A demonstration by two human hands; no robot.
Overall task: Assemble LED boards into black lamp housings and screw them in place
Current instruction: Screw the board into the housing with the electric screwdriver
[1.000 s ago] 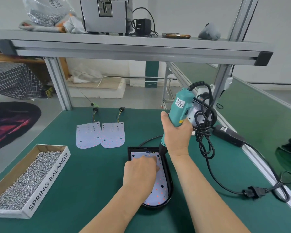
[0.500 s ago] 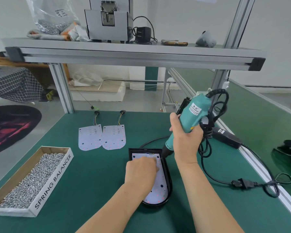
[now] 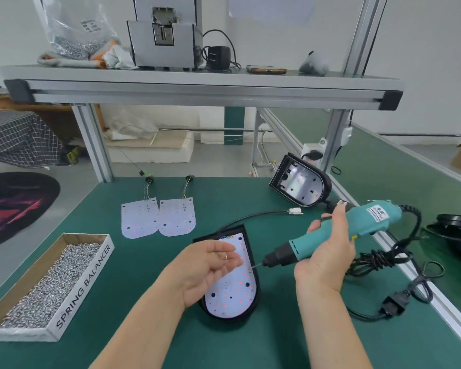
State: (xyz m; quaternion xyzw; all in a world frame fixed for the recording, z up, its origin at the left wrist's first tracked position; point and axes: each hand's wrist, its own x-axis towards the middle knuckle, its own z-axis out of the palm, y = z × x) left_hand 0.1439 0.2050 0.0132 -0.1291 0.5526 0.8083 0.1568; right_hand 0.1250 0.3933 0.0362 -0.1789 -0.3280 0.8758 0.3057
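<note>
Screwdriver (image 3: 367, 222) gripped in right hand (image 3: 328, 251), bit (image 3: 257, 265) toward left hand (image 3: 208, 265), palm-up, fingers loosely spread above LED board (image 3: 232, 291). Likely best: keep bit square to board when driving.

Left hand (image 3: 210, 265) lies palm up, fingers relaxed toward 2 o'clock; at its 3 o'clock, right hand (image 3: 328, 257) grips an electric screwdriver (image 3: 367, 222).

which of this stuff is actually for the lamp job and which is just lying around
For the job: electric screwdriver in the right hand, LED board in its black housing, two spare LED boards, empty housing, box of screws.
Lying about: phone, charger, plastic bag on the shelf.
</note>
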